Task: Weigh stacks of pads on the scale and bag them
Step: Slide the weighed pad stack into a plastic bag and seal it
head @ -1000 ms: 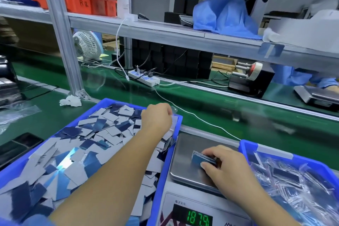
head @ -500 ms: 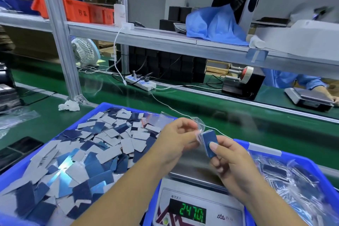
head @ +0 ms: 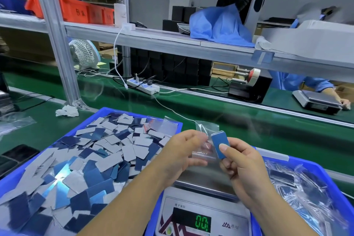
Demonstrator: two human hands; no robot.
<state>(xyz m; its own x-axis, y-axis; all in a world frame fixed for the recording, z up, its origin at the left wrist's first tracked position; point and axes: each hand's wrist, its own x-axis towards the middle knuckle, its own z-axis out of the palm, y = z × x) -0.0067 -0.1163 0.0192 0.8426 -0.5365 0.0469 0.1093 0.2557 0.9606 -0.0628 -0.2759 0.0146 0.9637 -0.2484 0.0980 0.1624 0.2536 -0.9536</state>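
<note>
Head view. Right hand point(head: 247, 166) grip: pinched on stack of pads point(head: 220, 144), held upright above scale point(head: 203, 209). Left hand point(head: 183, 151) grip: pinched on clear bag point(head: 204, 140), touching the stack. Display point(head: 202, 223) reading 0.0. Loose pads in blue bin point(head: 23, 168) at left worktop edge; bagged pads in right bin point(head: 314, 166).

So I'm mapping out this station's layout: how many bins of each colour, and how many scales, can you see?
Blue bins: 2, one with loose pads, one with bagged pads
Orange bins on the shelf: 1 row; separate bins cannot be told
Scales: 2, the near scale under the hands, the far scale
Total: 5
</note>
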